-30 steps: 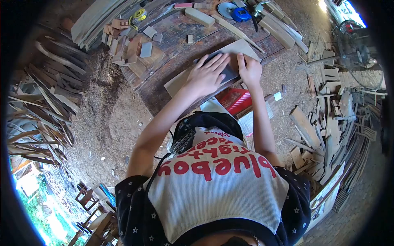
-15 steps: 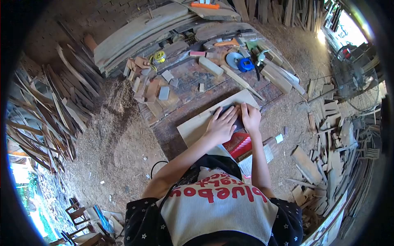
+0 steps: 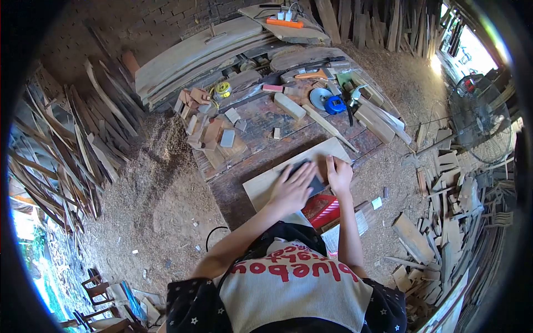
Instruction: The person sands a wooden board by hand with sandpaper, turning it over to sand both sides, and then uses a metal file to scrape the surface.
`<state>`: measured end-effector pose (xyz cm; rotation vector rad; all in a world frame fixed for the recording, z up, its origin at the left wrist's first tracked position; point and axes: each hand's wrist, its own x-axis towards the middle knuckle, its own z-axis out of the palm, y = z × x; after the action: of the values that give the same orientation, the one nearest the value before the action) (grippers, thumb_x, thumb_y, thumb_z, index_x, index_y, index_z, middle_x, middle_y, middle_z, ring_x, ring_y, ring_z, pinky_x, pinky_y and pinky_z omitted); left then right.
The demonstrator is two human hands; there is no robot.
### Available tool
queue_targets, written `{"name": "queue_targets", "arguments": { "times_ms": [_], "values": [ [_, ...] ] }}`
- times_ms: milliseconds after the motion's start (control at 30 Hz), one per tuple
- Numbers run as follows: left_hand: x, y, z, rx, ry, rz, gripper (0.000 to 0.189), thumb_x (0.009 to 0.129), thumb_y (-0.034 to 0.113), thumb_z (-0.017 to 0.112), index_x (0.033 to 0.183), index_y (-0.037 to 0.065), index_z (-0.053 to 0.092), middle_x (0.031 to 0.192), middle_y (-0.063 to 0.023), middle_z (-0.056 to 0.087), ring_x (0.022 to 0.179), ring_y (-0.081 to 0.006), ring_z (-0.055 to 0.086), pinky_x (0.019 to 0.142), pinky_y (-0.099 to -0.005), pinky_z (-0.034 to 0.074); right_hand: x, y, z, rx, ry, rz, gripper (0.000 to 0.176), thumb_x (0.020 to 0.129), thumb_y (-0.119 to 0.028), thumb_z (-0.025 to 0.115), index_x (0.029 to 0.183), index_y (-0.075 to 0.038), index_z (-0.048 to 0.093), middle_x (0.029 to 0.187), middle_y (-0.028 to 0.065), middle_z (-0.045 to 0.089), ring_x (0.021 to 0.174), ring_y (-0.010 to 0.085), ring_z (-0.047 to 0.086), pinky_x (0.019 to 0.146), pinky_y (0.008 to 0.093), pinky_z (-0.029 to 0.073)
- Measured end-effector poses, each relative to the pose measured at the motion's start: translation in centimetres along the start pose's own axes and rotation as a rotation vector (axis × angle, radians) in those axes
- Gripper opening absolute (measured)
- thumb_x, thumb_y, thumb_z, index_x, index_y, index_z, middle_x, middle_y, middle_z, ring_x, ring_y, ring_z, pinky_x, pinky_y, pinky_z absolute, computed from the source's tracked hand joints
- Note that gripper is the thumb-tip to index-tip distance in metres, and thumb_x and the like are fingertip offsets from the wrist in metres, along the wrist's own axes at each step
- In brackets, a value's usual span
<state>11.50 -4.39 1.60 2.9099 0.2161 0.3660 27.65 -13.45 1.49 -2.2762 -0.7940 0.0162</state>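
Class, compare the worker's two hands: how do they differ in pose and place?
The left hand lies flat with fingers extended; the right hand is curled. The left hand is on a dark sheet over the pale board; the right hand is at the board's right end. Both are bare.

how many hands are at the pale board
2: the left hand flat over a dark sheet on the pale board, the right hand near its right end.

Blue tape measure [image 3: 335, 105] toward right edge of table [image 3: 258, 132]. Wood blocks [image 3: 211, 134] at left edge. Fan [image 3: 478, 119] off right.
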Motion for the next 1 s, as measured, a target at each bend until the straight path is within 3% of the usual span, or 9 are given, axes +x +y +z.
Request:
{"name": "queue_targets", "arguments": {
  "times_ms": [133,200,367,567,667,700,767,900,1000],
  "values": [
    [1.4,0.5,0.7,0.009,-0.052,-0.006,0.055,0.095,0.030,0.039,0.145,0.007,0.029,0.152,-0.0051,0.027,0.141,-0.0146,0.023,0.115,-0.0422,0.010,0.3,0.8,0.1,0.050,0.021,-0.064,0.041,0.093,-0.037,0.047,0.081,-0.003,0.068,0.063,0.0212,0.058,0.061,0.0382,0.060,0.058,0.0450,0.045],
    [-2.7,-0.3,-0.9,0.009,-0.001,-0.025,0.058,0.093,0.032,0.044,0.143,0.007,0.033,0.151,-0.0051,0.030,0.139,-0.0147,0.026,0.114,-0.0434,0.011,0.2,0.5,0.1,-0.040,-0.014,-0.010,0.041,0.092,-0.038,0.048,0.075,-0.006,0.067,0.068,0.0226,0.061,0.069,0.0416,0.061,0.064,0.0480,0.048],
    [-10.5,-2.4,-4.6,0.062,-0.100,-0.224,0.059,0.093,0.032,0.045,0.145,0.008,0.030,0.151,-0.0048,0.029,0.139,-0.0148,0.026,0.114,-0.0421,0.011,-0.1,-0.6,-0.2,-0.013,-0.027,0.000,0.041,0.092,-0.038,0.048,0.074,-0.006,0.066,0.068,0.0222,0.060,0.069,0.0414,0.061,0.063,0.0479,0.048],
    [0.5,-0.2,-0.1,-0.041,-0.015,-0.007,0.057,0.095,0.030,0.038,0.145,0.005,0.027,0.153,-0.0070,0.025,0.141,-0.0165,0.023,0.115,-0.0426,0.010,0.2,0.6,0.5,-0.006,0.007,-0.031,0.040,0.091,-0.038,0.048,0.076,-0.005,0.067,0.069,0.0228,0.061,0.071,0.0419,0.061,0.064,0.0485,0.047],
    [5.1,0.1,0.9,0.015,-0.221,0.002,0.056,0.097,0.033,0.032,0.146,0.006,0.026,0.153,-0.0057,0.024,0.141,-0.0147,0.021,0.115,-0.0421,0.009,0.3,1.0,0.5,0.042,0.017,-0.024,0.040,0.091,-0.037,0.048,0.078,-0.005,0.067,0.070,0.0232,0.061,0.072,0.0422,0.061,0.065,0.0486,0.047],
    [4.6,0.0,1.0,0.010,-0.214,0.002,0.056,0.097,0.033,0.032,0.146,0.006,0.026,0.153,-0.0057,0.024,0.141,-0.0147,0.021,0.115,-0.0421,0.009,0.5,1.1,0.2,0.060,0.002,-0.001,0.040,0.091,-0.037,0.048,0.078,-0.005,0.067,0.070,0.0232,0.061,0.072,0.0423,0.061,0.065,0.0487,0.047],
    [1.1,-1.1,0.9,-0.058,-0.006,-0.011,0.056,0.096,0.032,0.035,0.146,0.006,0.027,0.153,-0.0070,0.024,0.141,-0.0155,0.022,0.115,-0.0419,0.009,0.5,1.0,-0.2,0.043,-0.018,0.011,0.039,0.091,-0.037,0.048,0.078,-0.005,0.067,0.070,0.0227,0.061,0.072,0.0422,0.061,0.065,0.0487,0.047],
    [-8.2,-2.7,-4.0,0.002,-0.072,-0.159,0.058,0.095,0.032,0.040,0.145,0.007,0.028,0.153,-0.0060,0.025,0.141,-0.0155,0.023,0.115,-0.0414,0.011,0.3,0.2,-0.2,0.020,-0.045,0.029,0.040,0.091,-0.037,0.049,0.077,-0.005,0.067,0.069,0.0221,0.061,0.070,0.0419,0.061,0.064,0.0487,0.047],
    [-8.6,-2.9,-4.3,0.038,-0.087,-0.229,0.058,0.094,0.032,0.043,0.145,0.008,0.029,0.152,-0.0045,0.026,0.141,-0.0143,0.023,0.114,-0.0409,0.012,0.1,0.1,0.0,0.025,0.001,0.012,0.040,0.091,-0.037,0.048,0.077,-0.005,0.068,0.068,0.0221,0.061,0.068,0.0417,0.061,0.064,0.0489,0.047]
  ]
}}
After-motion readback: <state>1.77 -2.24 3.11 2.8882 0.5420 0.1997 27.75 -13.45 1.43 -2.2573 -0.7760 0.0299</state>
